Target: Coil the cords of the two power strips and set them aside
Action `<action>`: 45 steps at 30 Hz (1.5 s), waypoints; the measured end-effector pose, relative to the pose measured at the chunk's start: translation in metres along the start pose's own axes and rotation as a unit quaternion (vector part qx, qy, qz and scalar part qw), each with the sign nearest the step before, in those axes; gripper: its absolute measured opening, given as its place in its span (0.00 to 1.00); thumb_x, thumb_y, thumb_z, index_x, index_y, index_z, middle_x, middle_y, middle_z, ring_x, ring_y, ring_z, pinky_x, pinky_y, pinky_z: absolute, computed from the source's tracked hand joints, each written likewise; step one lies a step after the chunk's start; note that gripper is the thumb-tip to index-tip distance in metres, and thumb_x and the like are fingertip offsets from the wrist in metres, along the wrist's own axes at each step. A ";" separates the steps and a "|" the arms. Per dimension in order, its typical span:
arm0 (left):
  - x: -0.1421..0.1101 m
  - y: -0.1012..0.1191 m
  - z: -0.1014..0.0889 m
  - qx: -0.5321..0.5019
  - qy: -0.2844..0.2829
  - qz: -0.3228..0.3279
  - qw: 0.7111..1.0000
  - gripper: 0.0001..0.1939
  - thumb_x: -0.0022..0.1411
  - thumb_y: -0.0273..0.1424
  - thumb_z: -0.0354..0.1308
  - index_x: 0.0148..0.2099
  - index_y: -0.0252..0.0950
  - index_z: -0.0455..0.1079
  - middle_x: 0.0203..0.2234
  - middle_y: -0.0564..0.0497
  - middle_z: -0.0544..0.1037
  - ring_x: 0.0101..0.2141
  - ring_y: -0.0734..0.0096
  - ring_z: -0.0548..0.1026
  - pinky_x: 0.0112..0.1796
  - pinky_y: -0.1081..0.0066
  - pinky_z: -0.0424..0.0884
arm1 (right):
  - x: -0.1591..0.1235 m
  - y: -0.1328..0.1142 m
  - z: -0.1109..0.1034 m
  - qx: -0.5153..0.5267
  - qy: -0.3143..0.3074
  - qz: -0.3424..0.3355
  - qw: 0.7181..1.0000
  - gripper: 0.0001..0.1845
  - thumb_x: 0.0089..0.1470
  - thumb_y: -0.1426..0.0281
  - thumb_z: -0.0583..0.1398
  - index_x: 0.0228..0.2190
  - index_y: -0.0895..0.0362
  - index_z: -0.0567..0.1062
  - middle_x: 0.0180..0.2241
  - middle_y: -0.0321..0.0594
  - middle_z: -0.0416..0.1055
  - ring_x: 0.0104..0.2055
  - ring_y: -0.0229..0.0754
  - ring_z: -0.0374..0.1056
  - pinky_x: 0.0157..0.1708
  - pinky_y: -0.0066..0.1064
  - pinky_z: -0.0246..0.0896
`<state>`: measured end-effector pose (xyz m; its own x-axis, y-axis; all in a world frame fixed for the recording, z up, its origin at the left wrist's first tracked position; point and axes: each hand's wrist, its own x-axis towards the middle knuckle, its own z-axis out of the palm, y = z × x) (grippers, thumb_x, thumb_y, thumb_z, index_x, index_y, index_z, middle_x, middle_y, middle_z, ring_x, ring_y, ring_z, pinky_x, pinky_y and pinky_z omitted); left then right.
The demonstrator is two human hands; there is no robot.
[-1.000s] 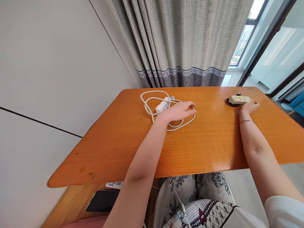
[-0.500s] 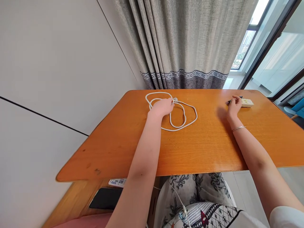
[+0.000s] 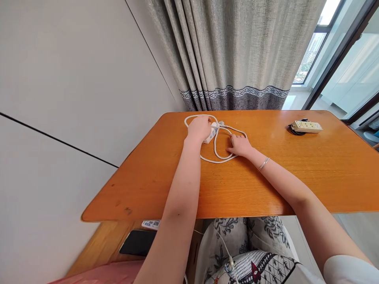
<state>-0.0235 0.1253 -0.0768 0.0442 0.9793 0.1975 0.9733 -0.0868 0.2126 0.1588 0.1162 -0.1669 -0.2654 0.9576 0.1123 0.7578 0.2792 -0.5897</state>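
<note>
My left hand [image 3: 199, 128] is closed over a white power strip [image 3: 211, 134], whose right end with its sockets shows beside my fingers. The rest of the strip is hidden under the hand. A white cable [image 3: 220, 161] lies in loose loops around it on the table, and its plug [image 3: 221, 124] rests near the far side of the loops. On the right part of these loops lies my right hand [image 3: 240, 145], thumb and fingers apart, touching the cable.
Toward the right of the wooden table [image 3: 142, 173] lies a cream power strip [image 3: 308, 126] with a black cord [image 3: 296, 131] bundled at its left end. Below the table's near edge, a black phone [image 3: 137, 242] rests on a wooden surface. A grey curtain [image 3: 237, 51] hangs behind.
My right hand has left the cream power strip and moved left onto the white cable loops. The white power strip now shows beside my left hand, which has shifted slightly.
</note>
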 end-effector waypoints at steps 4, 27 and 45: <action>0.001 -0.007 0.001 0.015 -0.010 -0.026 1.000 0.21 0.70 0.30 0.47 0.58 0.32 0.73 0.58 0.34 0.76 0.58 0.46 0.74 0.58 0.53 0.69 | 0.001 0.004 -0.006 0.014 0.013 0.006 1.000 0.27 0.48 0.84 0.59 0.51 0.59 0.71 0.47 0.51 0.77 0.52 0.54 0.71 0.57 0.48 0.64; -0.029 0.028 -0.044 -0.435 -0.069 0.106 0.892 0.11 0.60 0.36 0.62 0.41 0.35 0.75 0.30 0.49 0.79 0.24 0.75 0.71 0.29 0.73 0.70 | -0.045 0.033 -0.191 0.039 0.449 0.033 0.892 0.16 0.67 0.56 0.60 0.36 0.56 0.75 0.42 0.45 0.72 0.59 0.55 0.67 0.60 0.53 0.64; -0.062 0.066 -0.062 -0.609 0.025 0.208 0.765 0.16 0.63 0.45 0.67 0.36 0.37 0.75 0.17 0.59 0.67 0.16 0.81 0.65 0.18 0.79 0.62 | -0.071 -0.041 -0.138 -0.015 0.327 -0.192 0.925 0.36 0.64 0.56 0.59 0.69 0.51 0.58 0.64 0.55 0.63 0.63 0.60 0.64 0.58 0.57 0.66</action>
<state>0.0241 0.0471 -0.0162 0.2559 0.8147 0.5204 -0.0555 -0.5250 0.8493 0.2288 0.0466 -0.0397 -0.1080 0.6229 0.7748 0.7021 0.5996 -0.3841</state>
